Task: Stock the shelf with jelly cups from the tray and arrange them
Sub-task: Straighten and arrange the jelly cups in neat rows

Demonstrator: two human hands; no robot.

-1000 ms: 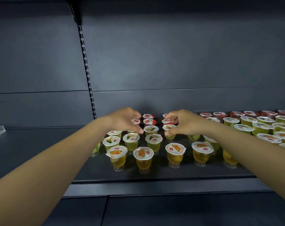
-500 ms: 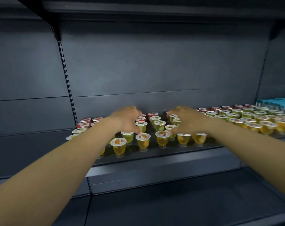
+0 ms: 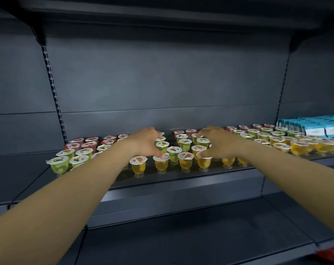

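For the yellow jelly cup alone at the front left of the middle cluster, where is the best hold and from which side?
Probably grip the yellow jelly cup by its wide upper wall just under the lid rim, fingers coming from the open front edge of the shelf. It stands upright on a narrow foot, so a low hold might tip it; neighbours crowd behind.

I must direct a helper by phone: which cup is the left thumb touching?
Find the dark shelf lined with jelly cups. In its front row of orange cups, take the one under the left hand's thumb, second from left among those visible.
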